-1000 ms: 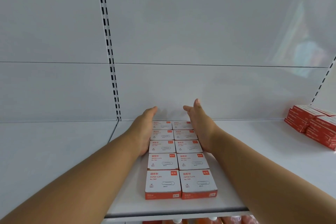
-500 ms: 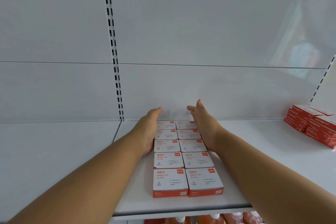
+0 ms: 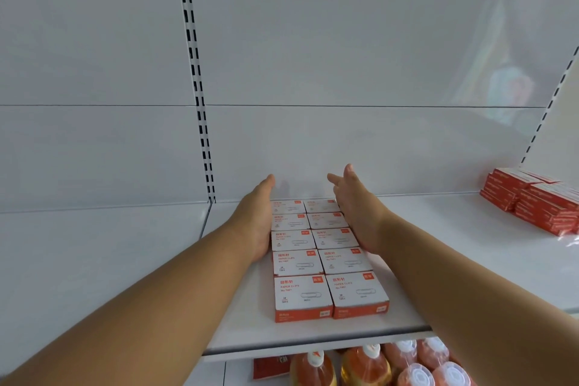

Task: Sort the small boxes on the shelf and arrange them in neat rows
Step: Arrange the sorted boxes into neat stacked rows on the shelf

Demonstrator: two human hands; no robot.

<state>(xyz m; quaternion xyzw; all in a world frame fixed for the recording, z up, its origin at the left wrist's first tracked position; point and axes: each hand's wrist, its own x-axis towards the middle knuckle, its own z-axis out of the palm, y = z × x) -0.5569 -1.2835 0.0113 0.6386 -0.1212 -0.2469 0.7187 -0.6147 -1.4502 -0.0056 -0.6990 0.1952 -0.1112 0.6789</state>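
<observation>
Several small white and orange paper clip boxes (image 3: 326, 257) lie in two straight columns on the white shelf (image 3: 438, 247), running from the front edge back to the wall. My left hand (image 3: 255, 219) lies flat against the left side of the rear boxes, fingers extended. My right hand (image 3: 355, 210) presses flat against the right side of the same rear boxes. Neither hand holds a box. The two front boxes (image 3: 330, 296) stand free of both hands.
A stack of red boxes (image 3: 532, 200) sits at the far right of the shelf. A slotted upright (image 3: 197, 78) divides the back panel. Orange bottles (image 3: 376, 365) stand on the shelf below. The left shelf section (image 3: 94, 254) is bare.
The view has shifted, so the boxes appear slightly further right. Both hands stay flat against the sides of the rear boxes in much the same pose.
</observation>
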